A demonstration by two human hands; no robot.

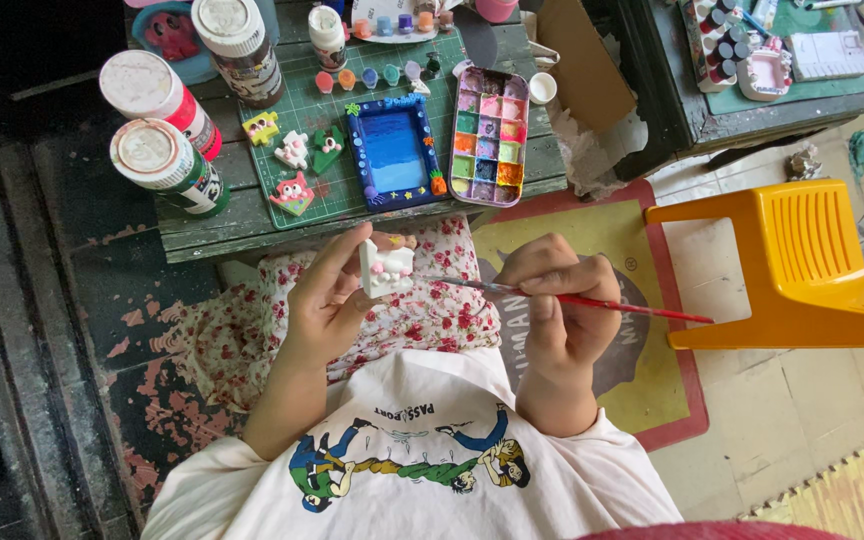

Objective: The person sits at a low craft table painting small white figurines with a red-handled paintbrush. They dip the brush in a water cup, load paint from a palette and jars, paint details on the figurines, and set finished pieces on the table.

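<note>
Two hands sit low in my view, both busy over a lap in floral fabric (252,330). My left hand (327,300) is curled around a small white figurine (386,268) with pink spots, thumb and fingers pinching it by its edges and holding it upright just below the table's front edge. My right hand (557,305) is closed in a pencil grip on a thin red-handled brush (592,301), whose bristle end reaches left and meets the figurine's side.

Beyond the hands, the dark green wooden table (242,225) carries a green cutting mat (327,110). On it lie a blue-painted picture frame (393,152), several small painted shapes (292,172) and, at the mat's right edge, a paint palette (489,135) with many filled wells. Three paint bottles (167,165) with white caps stand at the table's left. To my right an orange plastic chair (802,265) stands on the tiled floor.
</note>
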